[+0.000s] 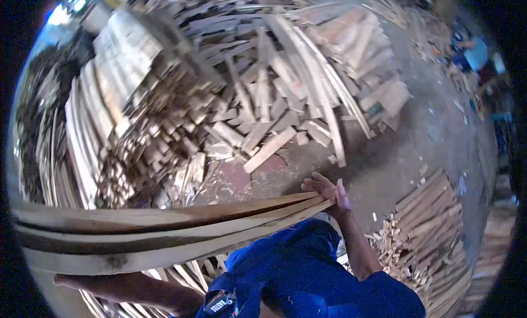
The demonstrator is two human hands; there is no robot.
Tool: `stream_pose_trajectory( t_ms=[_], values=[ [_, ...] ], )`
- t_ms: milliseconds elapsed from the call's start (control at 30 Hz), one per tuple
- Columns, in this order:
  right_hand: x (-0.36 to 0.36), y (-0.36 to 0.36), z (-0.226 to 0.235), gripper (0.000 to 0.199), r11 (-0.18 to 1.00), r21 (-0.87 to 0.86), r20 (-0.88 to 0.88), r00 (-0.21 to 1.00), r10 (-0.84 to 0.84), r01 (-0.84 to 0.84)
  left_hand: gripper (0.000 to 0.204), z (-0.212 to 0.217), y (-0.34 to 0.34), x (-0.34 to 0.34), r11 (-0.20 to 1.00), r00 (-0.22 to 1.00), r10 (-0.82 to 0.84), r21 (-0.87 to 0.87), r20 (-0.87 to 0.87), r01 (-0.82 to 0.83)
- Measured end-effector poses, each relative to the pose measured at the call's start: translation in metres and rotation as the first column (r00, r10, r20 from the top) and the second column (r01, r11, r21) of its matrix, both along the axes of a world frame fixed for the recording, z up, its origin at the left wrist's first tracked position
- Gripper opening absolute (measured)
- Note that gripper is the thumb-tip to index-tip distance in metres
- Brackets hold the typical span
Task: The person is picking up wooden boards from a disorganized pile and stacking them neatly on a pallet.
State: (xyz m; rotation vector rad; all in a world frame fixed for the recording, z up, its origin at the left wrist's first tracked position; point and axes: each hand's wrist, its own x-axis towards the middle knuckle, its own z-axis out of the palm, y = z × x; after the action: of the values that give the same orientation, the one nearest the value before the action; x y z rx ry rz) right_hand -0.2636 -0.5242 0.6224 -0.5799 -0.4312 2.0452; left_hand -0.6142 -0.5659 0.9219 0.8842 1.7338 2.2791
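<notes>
Several long wooden planks (181, 226) stretch in a stack across my front, from the left rim of the view to my right hand. Their right ends rest in my right hand (329, 193), whose fingers curve past the far side with the thumb raised. My left hand (66, 281) is under the planks near the left rim, bearing them from below; its fingers are mostly hidden by the wood. The planks are above the floor, close to my blue shirt (307, 263).
Ahead lies a heap of loose boards (269, 93) over the reddish floor (236, 175). At the left stands a tall stack of timber (126, 60). More wood pieces (433, 214) are piled at the right. A person in light blue (473, 52) is at the far right.
</notes>
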Motion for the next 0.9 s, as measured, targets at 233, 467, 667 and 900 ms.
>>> stream_pose_trajectory(
  t_ms=[233,467,667,900],
  values=[
    [-0.119,0.026,-0.026,0.059,0.99,-0.038,0.587,0.804,-0.09,0.138,0.088,0.032,0.049,-0.138,0.957,0.955,0.291,0.036,-0.065,-0.289],
    [-0.179,0.125,0.024,0.043,0.993,0.004,0.776,0.626,-0.078,0.118,0.084,-0.009,0.095,-0.215,0.98,0.888,0.165,0.029,0.43,-0.196],
    [-0.176,0.184,-0.004,0.036,0.954,0.242,0.888,0.437,-0.143,-0.18,0.077,-0.057,0.159,-0.289,0.994,0.832,-0.02,0.098,0.555,-0.041],
    [-0.24,0.188,0.071,0.051,0.735,0.069,0.982,0.174,0.067,-0.675,0.068,-0.053,0.234,-0.373,0.991,0.82,-0.134,0.063,0.556,0.119]
  ],
)
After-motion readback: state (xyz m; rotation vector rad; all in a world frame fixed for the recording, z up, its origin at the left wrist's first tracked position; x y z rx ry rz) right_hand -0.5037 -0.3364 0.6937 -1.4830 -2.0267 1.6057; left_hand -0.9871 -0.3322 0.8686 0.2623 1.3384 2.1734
